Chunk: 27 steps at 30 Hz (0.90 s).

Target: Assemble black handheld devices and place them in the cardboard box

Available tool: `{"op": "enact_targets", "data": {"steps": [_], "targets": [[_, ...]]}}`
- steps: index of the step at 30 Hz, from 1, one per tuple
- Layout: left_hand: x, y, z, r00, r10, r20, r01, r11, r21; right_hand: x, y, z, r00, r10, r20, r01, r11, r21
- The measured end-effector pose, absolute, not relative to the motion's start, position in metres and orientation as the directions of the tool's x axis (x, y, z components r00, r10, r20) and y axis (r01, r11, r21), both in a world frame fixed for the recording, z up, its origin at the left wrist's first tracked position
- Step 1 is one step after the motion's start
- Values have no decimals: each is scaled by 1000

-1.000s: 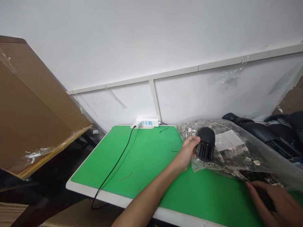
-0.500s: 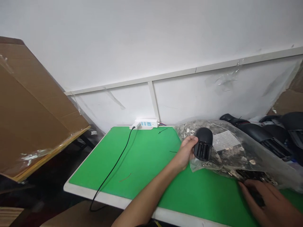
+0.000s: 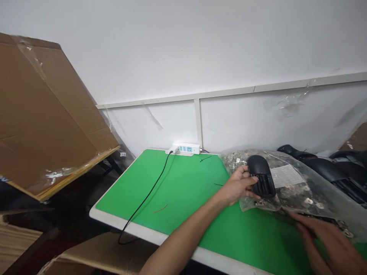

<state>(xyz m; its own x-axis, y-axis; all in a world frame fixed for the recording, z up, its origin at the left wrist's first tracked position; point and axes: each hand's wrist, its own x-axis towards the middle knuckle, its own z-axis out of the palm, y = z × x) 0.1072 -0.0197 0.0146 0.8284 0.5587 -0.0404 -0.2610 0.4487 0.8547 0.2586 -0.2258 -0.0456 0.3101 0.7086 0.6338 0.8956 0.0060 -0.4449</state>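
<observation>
My left hand (image 3: 241, 185) grips a black rounded plastic housing (image 3: 259, 165) by its left edge, its slotted compartment facing up. It is held over a clear plastic bag (image 3: 323, 187) of small metal parts, which has a white printed label (image 3: 287, 175). At the lower right, my right hand (image 3: 323, 236) is closed on a thin dark piece (image 3: 285, 217), blurred and partly hidden by the fingers. That piece reaches toward the bag's near edge, apart from the housing.
A green-topped table (image 3: 172, 183) carries a white power strip (image 3: 187, 148) with a black cable (image 3: 149, 193) running off the front edge. More black housings (image 3: 323, 168) are heaped at the right. A large cardboard box (image 3: 57, 114) stands left.
The view has shifted, so the scene sits further right. My left thumb has moved onto the housing's compartment. My right hand has turned, with the dark piece now pointing toward the housing.
</observation>
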Motion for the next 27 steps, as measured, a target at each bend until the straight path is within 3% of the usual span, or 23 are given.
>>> {"op": "enact_targets", "data": {"steps": [4,10,17,27], "targets": [[107,-18,14,827,562,-23,-285,455,843,252,-182,1,369,702,610,835,39,-549],[101,-3,21,725,689,-12,-411,446,795,259,-120,42,264,797,544,779,155,-607],[96,1,23,718,696,-8,-409,430,805,254,-97,30,151,797,585,706,328,-628],[101,-2,18,775,632,-12,-375,476,796,260,-107,16,191,774,604,687,334,-645]]}}
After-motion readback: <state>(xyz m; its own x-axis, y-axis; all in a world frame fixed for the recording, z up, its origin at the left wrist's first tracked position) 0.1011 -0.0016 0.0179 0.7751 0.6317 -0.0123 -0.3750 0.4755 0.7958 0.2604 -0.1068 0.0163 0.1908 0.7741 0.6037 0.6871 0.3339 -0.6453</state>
